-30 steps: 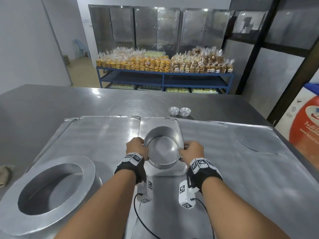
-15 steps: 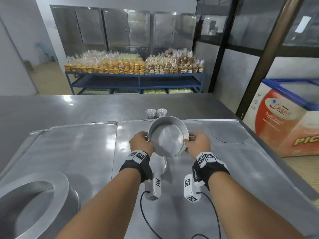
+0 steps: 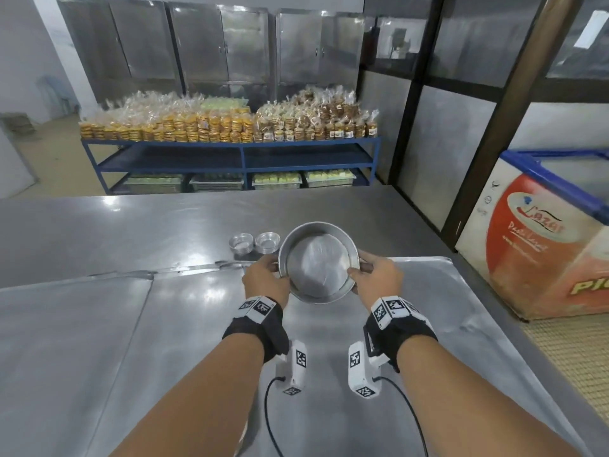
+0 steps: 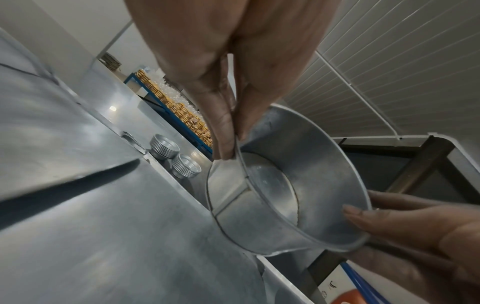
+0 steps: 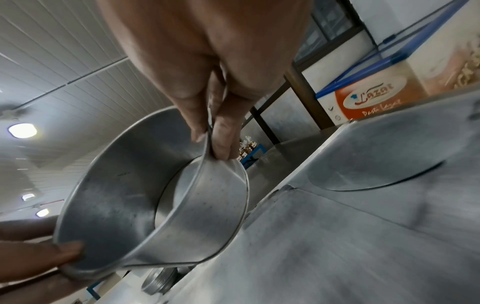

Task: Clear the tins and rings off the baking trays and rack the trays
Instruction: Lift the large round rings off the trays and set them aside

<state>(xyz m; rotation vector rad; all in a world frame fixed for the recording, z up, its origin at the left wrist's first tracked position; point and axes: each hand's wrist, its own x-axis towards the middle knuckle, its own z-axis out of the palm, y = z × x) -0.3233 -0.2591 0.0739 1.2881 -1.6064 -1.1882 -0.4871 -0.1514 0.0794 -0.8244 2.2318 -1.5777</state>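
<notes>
I have lifted the round tin (image 3: 318, 262) clear of the baking tray (image 3: 445, 324), both hands (image 3: 265, 281) (image 3: 379, 280) pinching its rim; it heads toward the small tins (image 3: 253, 243)

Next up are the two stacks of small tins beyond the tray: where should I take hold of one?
Judging from the left wrist view, take a stack of small tins by its ribbed side wall, coming down from above with thumb and fingers on opposite sides. The stacks stand upright, mouths up, close together, so put the grip across the free sides.
</notes>
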